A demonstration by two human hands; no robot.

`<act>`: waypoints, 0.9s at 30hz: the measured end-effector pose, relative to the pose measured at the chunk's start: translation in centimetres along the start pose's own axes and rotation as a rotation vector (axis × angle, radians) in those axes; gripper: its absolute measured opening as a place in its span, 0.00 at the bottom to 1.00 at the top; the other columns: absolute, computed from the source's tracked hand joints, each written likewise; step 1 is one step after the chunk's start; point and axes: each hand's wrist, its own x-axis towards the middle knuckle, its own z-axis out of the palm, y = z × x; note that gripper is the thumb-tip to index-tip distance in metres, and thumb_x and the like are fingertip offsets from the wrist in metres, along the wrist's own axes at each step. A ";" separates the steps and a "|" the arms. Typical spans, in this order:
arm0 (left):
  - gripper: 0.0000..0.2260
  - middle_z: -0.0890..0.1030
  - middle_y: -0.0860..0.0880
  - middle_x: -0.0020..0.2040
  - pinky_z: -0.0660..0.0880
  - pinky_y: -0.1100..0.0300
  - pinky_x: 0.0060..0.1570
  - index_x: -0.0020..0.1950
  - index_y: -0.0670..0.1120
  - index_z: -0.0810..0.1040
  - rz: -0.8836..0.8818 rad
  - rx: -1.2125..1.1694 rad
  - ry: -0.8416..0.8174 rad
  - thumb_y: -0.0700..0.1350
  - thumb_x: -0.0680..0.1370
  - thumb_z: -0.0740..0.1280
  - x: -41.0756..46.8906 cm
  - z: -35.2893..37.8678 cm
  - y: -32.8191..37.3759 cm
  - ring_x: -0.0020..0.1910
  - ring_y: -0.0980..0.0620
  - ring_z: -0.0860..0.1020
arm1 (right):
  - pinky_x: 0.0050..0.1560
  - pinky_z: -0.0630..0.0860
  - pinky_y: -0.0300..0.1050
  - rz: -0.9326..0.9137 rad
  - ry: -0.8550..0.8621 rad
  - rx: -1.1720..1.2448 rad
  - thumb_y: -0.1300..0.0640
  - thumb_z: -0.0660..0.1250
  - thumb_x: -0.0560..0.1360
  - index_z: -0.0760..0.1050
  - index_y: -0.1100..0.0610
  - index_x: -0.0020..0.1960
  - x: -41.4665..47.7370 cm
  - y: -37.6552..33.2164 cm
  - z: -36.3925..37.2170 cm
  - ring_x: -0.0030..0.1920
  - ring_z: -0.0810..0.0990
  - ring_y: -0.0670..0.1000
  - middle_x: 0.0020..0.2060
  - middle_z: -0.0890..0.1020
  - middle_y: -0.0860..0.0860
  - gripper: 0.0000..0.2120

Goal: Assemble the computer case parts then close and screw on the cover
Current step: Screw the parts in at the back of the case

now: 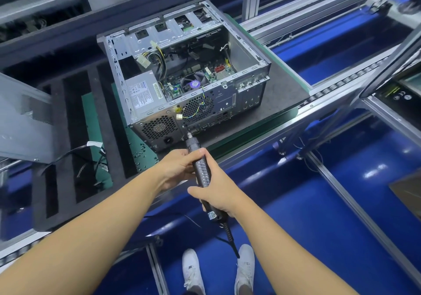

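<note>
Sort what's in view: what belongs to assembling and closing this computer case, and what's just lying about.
Belongs to the job:
- open computer case
- electric screwdriver, gripped by left hand and right hand, tip at the case's rear panel
- grey side cover, off to the left
- loose screws

Lying about:
- spare cables in the foam tray
- neighbouring unit on the right

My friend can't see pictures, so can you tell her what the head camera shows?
Two hands hold a black electric screwdriver against the back panel of an open computer case: the left hand near the tip, the right hand lower down. The case lies uncovered on a dark mat, showing wires, a fan and a power supply.
</note>
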 end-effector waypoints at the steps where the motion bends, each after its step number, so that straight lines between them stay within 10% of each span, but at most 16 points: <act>1: 0.27 0.84 0.43 0.43 0.81 0.53 0.47 0.50 0.41 0.77 0.000 0.002 -0.015 0.59 0.63 0.77 0.0 0.0 0.1 0.42 0.48 0.83 | 0.39 0.80 0.46 0.012 -0.008 0.002 0.50 0.75 0.68 0.44 0.19 0.73 0.0 0.1 -0.1 0.35 0.81 0.44 0.59 0.81 0.47 0.51; 6: 0.34 0.85 0.41 0.50 0.80 0.54 0.45 0.55 0.39 0.80 -0.113 0.313 -0.143 0.69 0.69 0.70 -1.0 -1.4 1.6 0.45 0.48 0.83 | 0.36 0.80 0.48 0.008 -0.074 0.102 0.56 0.73 0.71 0.53 0.21 0.74 -0.3 0.6 -1.0 0.33 0.80 0.50 0.38 0.82 0.43 0.47; 9: 0.23 0.82 0.47 0.35 0.71 0.63 0.28 0.43 0.46 0.80 -0.105 0.772 -0.240 0.67 0.73 0.69 -2.6 -3.3 4.7 0.32 0.51 0.80 | 0.35 0.80 0.50 0.049 -0.093 0.135 0.58 0.73 0.72 0.54 0.24 0.75 -1.5 1.5 -2.1 0.34 0.78 0.53 0.37 0.80 0.49 0.46; 12: 0.17 0.77 0.54 0.27 0.68 0.69 0.26 0.34 0.51 0.77 0.307 0.980 -0.006 0.62 0.75 0.68 -3.9 -4.3 9.0 0.25 0.59 0.74 | 0.36 0.81 0.52 0.058 -0.074 0.123 0.59 0.72 0.72 0.54 0.25 0.76 -2.2 2.0 -3.1 0.35 0.78 0.53 0.40 0.78 0.52 0.46; 15: 0.11 0.81 0.59 0.40 0.74 0.63 0.39 0.46 0.58 0.77 0.792 1.305 0.387 0.63 0.73 0.66 -3.5 -3.8 12.9 0.40 0.60 0.78 | 0.37 0.81 0.52 0.052 -0.054 0.098 0.60 0.72 0.72 0.55 0.26 0.76 -2.1 1.7 -4.1 0.35 0.78 0.54 0.41 0.78 0.52 0.45; 18: 0.26 0.81 0.49 0.58 0.74 0.51 0.56 0.65 0.50 0.74 0.574 1.737 0.415 0.62 0.72 0.71 -1.3 -3.5 14.6 0.57 0.45 0.78 | 0.35 0.80 0.51 0.035 -0.059 0.084 0.59 0.71 0.71 0.55 0.27 0.76 -1.9 0.9 -4.8 0.34 0.77 0.55 0.40 0.78 0.52 0.45; 27: 0.19 0.75 0.52 0.37 0.57 0.48 0.65 0.44 0.54 0.69 0.477 1.591 0.378 0.69 0.76 0.57 1.5 -4.5 13.7 0.40 0.55 0.71 | 0.34 0.79 0.50 0.023 -0.100 0.032 0.58 0.71 0.72 0.53 0.30 0.78 -2.3 -1.1 -7.4 0.34 0.78 0.54 0.39 0.78 0.52 0.45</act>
